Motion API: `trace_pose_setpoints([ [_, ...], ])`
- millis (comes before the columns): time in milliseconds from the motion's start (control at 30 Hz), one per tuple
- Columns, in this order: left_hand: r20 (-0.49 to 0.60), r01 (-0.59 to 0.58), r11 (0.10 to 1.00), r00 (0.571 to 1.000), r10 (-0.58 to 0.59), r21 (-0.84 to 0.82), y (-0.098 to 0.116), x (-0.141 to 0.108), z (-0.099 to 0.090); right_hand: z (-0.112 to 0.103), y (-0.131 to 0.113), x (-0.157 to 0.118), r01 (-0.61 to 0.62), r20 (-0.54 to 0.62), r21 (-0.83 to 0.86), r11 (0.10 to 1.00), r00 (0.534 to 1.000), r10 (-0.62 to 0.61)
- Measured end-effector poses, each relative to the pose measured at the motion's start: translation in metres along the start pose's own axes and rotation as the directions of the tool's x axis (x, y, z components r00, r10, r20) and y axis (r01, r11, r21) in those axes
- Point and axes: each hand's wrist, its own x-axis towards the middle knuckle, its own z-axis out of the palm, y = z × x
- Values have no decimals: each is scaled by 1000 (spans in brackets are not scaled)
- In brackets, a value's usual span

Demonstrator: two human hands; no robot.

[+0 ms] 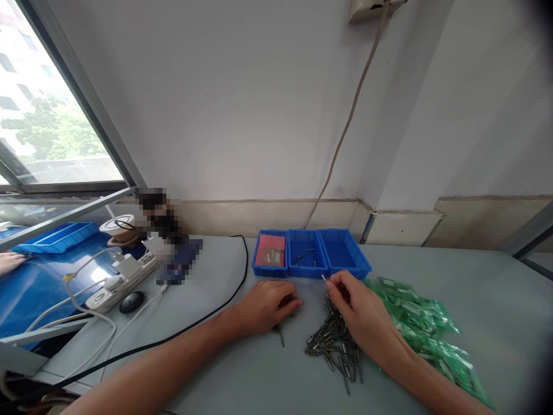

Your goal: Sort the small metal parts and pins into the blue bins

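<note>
My right hand (352, 302) pinches a small, light-coloured metal pin (324, 278) between thumb and fingertips, in front of the blue bins. Below it spreads a pile of slim metal pins (332, 340), each with a thicker section, partly covered by the hand. My left hand (270, 304) rests on the table with curled fingers, thumb close to the index finger; whatever they may hold is hidden. A loose metal pin (281, 335) sticks out just below that hand. The middle blue bin (306, 268) contains a few pins, and the left blue bin (270, 272) holds a pink packet (271, 251).
Green plastic bags (415, 314) lie right of my right forearm. A third blue bin (345, 253) adjoins the other two. A black cable (207, 311) crosses the table at left, near a power strip (121, 282) and a round black object (132, 301). Another person's hand (11, 262) appears far left.
</note>
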Motion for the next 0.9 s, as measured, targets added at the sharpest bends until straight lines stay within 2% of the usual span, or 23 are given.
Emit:
trace_pose_setpoints([
  [600, -3, 0, 1000, 1000, 0, -2, 0, 0, 0, 1, 0, 0, -34, -35, 67, 997, 999, 36],
  [900, -1, 0, 1000, 1000, 0, 4, 1, 0, -1, 0, -1, -2, 0, -59, 116, 993, 998, 7],
])
